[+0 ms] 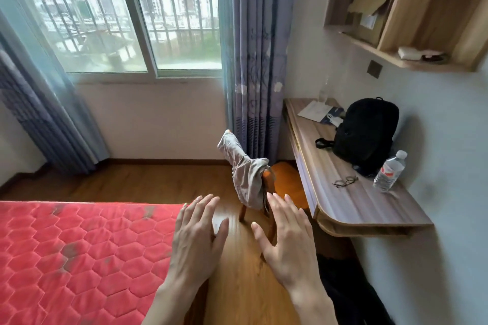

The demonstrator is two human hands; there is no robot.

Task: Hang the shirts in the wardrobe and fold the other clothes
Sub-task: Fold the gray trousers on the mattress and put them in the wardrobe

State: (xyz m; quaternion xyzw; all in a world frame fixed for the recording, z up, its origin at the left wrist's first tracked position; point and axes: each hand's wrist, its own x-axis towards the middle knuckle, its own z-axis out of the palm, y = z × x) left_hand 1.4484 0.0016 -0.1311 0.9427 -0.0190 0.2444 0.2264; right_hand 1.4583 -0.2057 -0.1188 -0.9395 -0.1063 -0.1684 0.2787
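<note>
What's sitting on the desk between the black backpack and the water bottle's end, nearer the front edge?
In the head view, a pair of glasses lies on the desk, below the black backpack and left of the water bottle.

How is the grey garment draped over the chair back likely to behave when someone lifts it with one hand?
The grey garment will probably be floppy: it already sags in folds over the chair. It looks thin, so likely light. Lifted from one spot, it would probably hang long and could snag on the chair back.
</note>
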